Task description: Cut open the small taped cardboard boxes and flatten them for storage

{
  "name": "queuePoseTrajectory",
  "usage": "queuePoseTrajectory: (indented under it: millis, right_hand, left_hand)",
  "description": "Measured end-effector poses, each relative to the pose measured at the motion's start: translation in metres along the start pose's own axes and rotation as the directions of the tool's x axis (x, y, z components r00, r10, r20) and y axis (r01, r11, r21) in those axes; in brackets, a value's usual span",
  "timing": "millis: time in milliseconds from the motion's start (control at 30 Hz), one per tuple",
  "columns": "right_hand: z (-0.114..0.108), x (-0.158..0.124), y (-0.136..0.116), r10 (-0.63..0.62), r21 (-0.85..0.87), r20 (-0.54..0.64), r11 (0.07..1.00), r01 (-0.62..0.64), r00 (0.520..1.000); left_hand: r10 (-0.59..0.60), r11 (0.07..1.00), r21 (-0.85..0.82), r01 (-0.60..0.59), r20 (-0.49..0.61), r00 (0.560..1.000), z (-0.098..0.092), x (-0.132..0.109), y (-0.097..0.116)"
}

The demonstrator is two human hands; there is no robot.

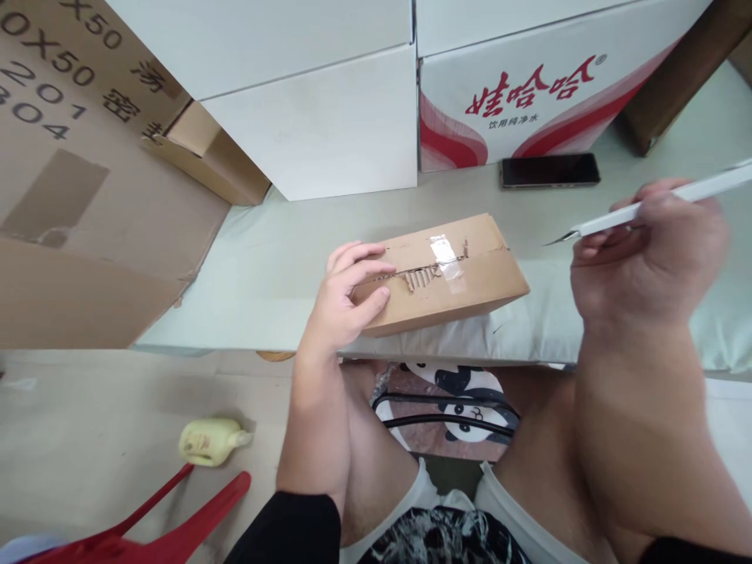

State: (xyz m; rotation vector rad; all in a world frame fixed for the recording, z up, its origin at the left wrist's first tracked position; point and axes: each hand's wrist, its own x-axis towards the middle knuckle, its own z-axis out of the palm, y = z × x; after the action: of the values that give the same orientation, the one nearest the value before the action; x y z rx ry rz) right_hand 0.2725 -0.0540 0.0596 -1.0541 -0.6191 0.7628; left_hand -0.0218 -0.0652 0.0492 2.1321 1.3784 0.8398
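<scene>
Soft, bright light covers the cardboard box — glare whitens its tape, the right hand nearby blurs — while the large carton left of the box looks stretched.

Small carton is matt brown corrugated cardboard; its seam is torn rough, exposing ribbed fluting. Tape on it is clear, glossy film. Cutter has a smooth white handle, plastic in appearance, and a bright metal blade. Pale, creased cloth covers the counter. Phone shows a glossy, glass-like face. Bottle appears smooth yellow plastic
</scene>
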Motion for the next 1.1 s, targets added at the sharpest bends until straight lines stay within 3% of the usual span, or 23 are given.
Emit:
queuePoseTrajectory:
  millis: [100, 233, 333, 433, 700, 867, 933, 1033, 1100]
  right_hand:
    - [0.013, -0.025, -0.013, -0.104, -0.024, 0.148, 0.994, 0.108, 0.983]
    - [0.018, -0.041, -0.008, 0.005, -0.363, 0.328, 0.924, 0.121, 0.945]
    - [0.016, -0.040, -0.002, 0.082, -0.554, 0.367, 0.819, 0.148, 0.926]
    - [0.017, -0.037, -0.002, 0.097, -0.617, 0.395, 0.764, 0.186, 0.914]
    - [0.026, -0.038, -0.007, 0.086, -0.629, 0.427, 0.744, 0.227, 0.900]
    - [0.024, -0.042, -0.003, 0.042, -0.641, 0.346, 0.740, 0.204, 0.937]
    - [0.024, -0.043, -0.001, 0.010, -0.584, 0.309, 0.791, 0.181, 0.951]
    - [0.019, -0.031, 0.002, -0.077, -0.268, 0.165, 0.956, 0.120, 0.983]
    - [0.010, -0.015, 0.008, -0.167, -0.052, -0.026, 0.985, 0.166, 0.986]
  left_hand:
    - [0.010, 1.000, 0.012, -0.010, 0.006, 1.000, 0.002, 0.000, 0.000]
    - [0.046, 0.999, -0.005, -0.047, -0.017, 0.999, 0.004, 0.000, -0.001]
    - [0.040, 0.999, 0.002, -0.040, -0.003, 0.999, 0.004, 0.000, -0.001]
    - [0.031, 0.999, 0.011, -0.031, 0.006, 1.000, 0.003, 0.000, 0.000]
    - [0.035, 0.999, -0.005, -0.035, -0.006, 0.999, 0.005, -0.001, -0.002]
    - [0.032, 0.999, -0.009, -0.032, 0.004, 0.999, 0.004, 0.000, -0.001]
    - [0.017, 1.000, -0.007, -0.017, 0.002, 1.000, 0.004, 0.000, -0.001]
    - [0.017, 1.000, -0.015, -0.017, -0.015, 1.000, 0.004, 0.000, -0.001]
    - [0.031, 0.999, -0.026, -0.031, -0.031, 0.999, 0.004, 0.000, -0.001]
